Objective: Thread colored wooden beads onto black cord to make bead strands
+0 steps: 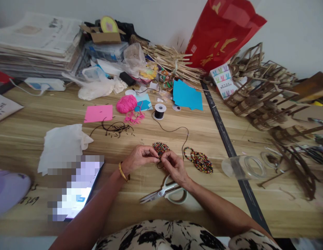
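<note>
The left hand (140, 158) and right hand (176, 168) meet, fingertips pinched shut on black cord (187, 133) just beside a bead cluster (160, 148). The cord's spool (159, 113) stands beyond them; 1 pair of scissors (163, 192) lies on the surface (130, 211), partly beneath the right hand.

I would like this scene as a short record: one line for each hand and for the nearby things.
Left hand: thumb and forefinger close together
Right hand: fingertips beside the left hand's; any held item too small to tell
Bead cluster: multicoloured, just beyond the fingertips
Beaded strands: heaped, right of the hands
Spool: upright, black cord trailing toward right hand
Scissors: partly hidden by right hand
</note>
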### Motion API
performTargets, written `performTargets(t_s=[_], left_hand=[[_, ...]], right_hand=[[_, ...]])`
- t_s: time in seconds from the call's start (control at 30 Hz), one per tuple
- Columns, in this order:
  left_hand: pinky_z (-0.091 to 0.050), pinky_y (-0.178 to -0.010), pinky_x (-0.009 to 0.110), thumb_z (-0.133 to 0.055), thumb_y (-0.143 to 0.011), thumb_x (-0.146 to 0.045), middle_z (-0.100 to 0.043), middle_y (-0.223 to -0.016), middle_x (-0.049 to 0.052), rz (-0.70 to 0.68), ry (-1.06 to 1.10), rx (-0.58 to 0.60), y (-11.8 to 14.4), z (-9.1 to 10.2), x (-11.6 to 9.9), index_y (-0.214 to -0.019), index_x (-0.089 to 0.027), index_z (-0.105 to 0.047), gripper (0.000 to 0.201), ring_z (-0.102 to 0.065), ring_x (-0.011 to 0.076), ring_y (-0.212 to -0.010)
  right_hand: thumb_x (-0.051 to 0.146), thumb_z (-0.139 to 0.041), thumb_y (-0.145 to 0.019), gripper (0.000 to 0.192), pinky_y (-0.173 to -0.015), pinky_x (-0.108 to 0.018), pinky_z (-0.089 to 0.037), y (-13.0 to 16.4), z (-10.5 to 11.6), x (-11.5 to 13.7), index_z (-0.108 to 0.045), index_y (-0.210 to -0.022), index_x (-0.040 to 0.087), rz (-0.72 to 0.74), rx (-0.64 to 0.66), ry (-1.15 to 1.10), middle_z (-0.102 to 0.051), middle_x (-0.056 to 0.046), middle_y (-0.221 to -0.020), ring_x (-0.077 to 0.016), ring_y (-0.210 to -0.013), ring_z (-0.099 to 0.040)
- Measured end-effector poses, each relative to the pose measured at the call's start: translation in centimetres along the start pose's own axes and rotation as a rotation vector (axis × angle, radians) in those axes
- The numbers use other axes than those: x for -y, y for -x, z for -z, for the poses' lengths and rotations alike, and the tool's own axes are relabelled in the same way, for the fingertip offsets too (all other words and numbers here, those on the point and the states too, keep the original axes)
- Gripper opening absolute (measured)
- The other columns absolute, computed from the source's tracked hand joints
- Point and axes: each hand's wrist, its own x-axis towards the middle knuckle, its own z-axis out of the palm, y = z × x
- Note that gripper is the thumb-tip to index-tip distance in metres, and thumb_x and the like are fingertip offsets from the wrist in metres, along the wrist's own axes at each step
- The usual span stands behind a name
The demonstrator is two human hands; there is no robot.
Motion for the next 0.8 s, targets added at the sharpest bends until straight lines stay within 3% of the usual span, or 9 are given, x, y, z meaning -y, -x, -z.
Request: performTargets(t_s=[0.37, 0.8], left_hand=[[-0.045, -0.061, 0.021, -0.072, -0.063, -0.022, -0.065, -0.066, 0.001, 0.005, -0.001, 0.001, 0.03, -0.05, -0.04, -0.073, -0.011, -0.063, 0.018, -0.058, 0.0105, -0.062], [-0.044, -0.062, 0.022, -0.07, -0.064, -0.022, -0.066, -0.068, 0.002, -0.03, -0.016, 0.024, 0.04, -0.15, -0.2, -0.073, -0.011, -0.065, 0.016, -0.058, 0.0114, -0.064]], right_hand=[[0.039, -0.051, -0.086, 0.023, -0.046, -0.021, -0.031, 0.05, 0.05, 0.02, -0.05, -0.079, 0.017, -0.006, 0.011, -0.01, -0.043, 0.003, -0.06, -0.0083, -0.05, -0.038], [0.041, -0.054, -0.084, 0.024, -0.05, -0.022, -0.036, 0.04, -0.06, 0.0, -0.052, -0.079, 0.017, 0.001, 0.049, -0.017, -0.052, 0.0, -0.063, -0.0098, -0.054, -0.046]])
